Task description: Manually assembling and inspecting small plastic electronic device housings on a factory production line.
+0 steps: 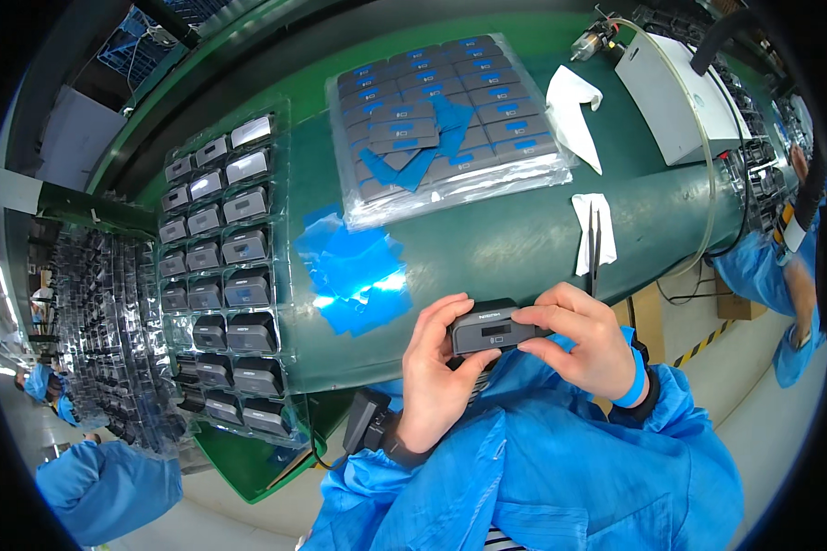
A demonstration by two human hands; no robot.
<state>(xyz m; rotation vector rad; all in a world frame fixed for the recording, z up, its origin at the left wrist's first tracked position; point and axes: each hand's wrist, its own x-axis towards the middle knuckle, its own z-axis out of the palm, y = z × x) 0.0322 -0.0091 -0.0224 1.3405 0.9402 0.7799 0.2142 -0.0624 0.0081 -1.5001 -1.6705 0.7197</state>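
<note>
Near the front edge of the green table, a small dark grey device housing with a dark window on its face is held between both hands. My left hand grips its left end, fingers behind and thumb along the lower edge. The fingers and thumb of my right hand pinch its right end. Just ahead on the table lies a pile of shiny blue film pieces. Black tweezers rest on a white cloth to the right of the film.
At the left stands a clear tray of similar housings. Farther back, grey panels with blue film lie in rows on clear plastic. A white cloth and a white box with a hose are at the right. Co-workers' blue sleeves show at both sides.
</note>
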